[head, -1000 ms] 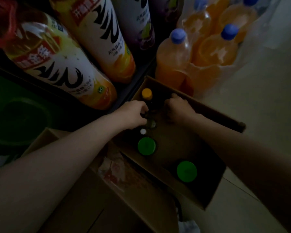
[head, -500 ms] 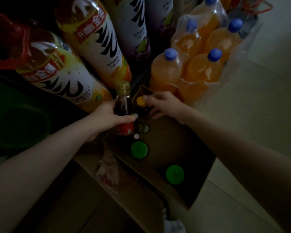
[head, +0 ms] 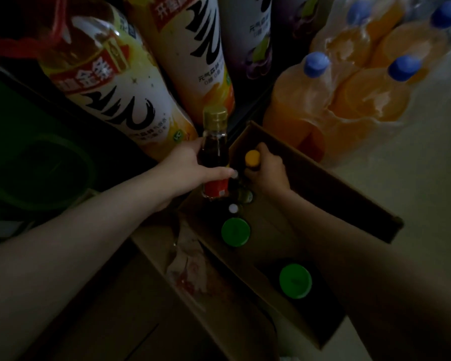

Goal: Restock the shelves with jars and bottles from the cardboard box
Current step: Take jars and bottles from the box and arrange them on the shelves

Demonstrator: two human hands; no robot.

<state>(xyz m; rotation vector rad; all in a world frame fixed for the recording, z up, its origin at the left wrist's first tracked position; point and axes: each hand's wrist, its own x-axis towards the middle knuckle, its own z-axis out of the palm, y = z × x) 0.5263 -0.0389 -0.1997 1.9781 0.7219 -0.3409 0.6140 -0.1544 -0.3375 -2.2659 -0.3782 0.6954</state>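
While my left hand [head: 193, 168] grips the dark bottle [head: 215, 157] mid-body, my right hand [head: 267, 169] pinches the yellow-capped bottle [head: 252, 158] beside it; they risk knocking together.

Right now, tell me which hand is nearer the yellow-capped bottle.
Right. The right hand grips the yellow-capped bottle in the cardboard box; the left hand holds a dark bottle beside it.
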